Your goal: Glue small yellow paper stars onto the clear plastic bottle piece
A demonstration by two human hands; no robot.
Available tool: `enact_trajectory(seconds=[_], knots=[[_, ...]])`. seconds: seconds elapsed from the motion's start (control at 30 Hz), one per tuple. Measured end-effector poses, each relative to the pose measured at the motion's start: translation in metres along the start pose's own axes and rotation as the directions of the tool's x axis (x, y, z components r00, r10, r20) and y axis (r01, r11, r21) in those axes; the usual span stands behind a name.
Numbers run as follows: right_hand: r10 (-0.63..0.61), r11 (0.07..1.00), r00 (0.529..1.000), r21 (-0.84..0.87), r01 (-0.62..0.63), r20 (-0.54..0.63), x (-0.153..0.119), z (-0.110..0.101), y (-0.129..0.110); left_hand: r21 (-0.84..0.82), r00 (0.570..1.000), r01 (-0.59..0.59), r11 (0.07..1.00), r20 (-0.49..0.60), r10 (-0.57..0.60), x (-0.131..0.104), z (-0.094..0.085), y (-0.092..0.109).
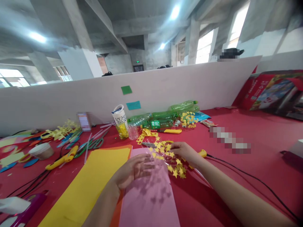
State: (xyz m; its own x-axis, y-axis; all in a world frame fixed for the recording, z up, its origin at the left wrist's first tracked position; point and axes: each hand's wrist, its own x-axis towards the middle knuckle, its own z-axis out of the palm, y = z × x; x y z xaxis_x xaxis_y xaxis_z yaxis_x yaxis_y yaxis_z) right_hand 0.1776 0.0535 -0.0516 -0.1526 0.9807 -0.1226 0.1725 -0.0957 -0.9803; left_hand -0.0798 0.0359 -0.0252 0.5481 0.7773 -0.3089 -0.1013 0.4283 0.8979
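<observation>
Over a pink sheet, my left hand is raised with its fingers spread and nothing in them. My right hand has its fingers pressed together at the edge of a cluster of yellow paper stars on thin clear strips. More stars hang below that hand. Shadows of the stars fall on the pink sheet. A yellow sheet lies left of the pink one. Behind the stars, scissors are partly hidden.
Green plastic bottles, a white patterned cup and a yellow cutter are at the back. Yellow glue guns lie left and right, with black cords. A white partition stands behind.
</observation>
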Motion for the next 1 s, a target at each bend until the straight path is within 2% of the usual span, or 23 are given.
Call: enact_trajectory(seconds=[0.1,0.17,0.37,0.5,0.6,0.7,0.87,1.0], knots=[[0.000,0.985,1.000,0.174,0.005,-0.025,-0.006,-0.009,0.000,-0.226,0.994,0.082,0.971,0.091,-0.063,0.002,0.001,0.001],[0.002,0.961,0.999,0.276,0.008,-0.036,-0.008,-0.012,-0.001,-0.348,0.994,0.086,0.934,0.088,-0.058,0.005,0.001,-0.001],[-0.022,0.872,0.998,0.487,0.049,-0.060,-0.012,-0.001,-0.003,-0.525,0.989,-0.129,0.841,-0.135,0.068,0.014,0.004,-0.008],[-0.084,0.820,0.986,0.551,0.151,-0.146,-0.019,0.013,-0.009,-0.548,0.966,-0.225,0.806,-0.235,0.109,0.017,0.001,-0.012],[-0.120,0.785,0.972,0.579,0.219,-0.204,-0.023,0.017,-0.016,-0.536,0.962,-0.212,0.817,-0.260,0.079,0.019,-0.003,-0.016],[-0.144,0.759,0.957,0.592,0.269,-0.251,-0.026,0.020,-0.020,-0.525,0.973,-0.172,0.834,-0.225,0.060,0.020,0.004,-0.022],[-0.158,0.740,0.943,0.596,0.310,-0.294,-0.033,0.029,-0.023,-0.467,0.985,-0.160,0.870,-0.135,0.109,0.017,0.030,-0.030],[-0.150,0.717,0.940,0.621,0.316,-0.306,-0.038,0.035,-0.024,-0.514,0.985,-0.167,0.842,-0.124,0.120,0.013,0.026,-0.026]])
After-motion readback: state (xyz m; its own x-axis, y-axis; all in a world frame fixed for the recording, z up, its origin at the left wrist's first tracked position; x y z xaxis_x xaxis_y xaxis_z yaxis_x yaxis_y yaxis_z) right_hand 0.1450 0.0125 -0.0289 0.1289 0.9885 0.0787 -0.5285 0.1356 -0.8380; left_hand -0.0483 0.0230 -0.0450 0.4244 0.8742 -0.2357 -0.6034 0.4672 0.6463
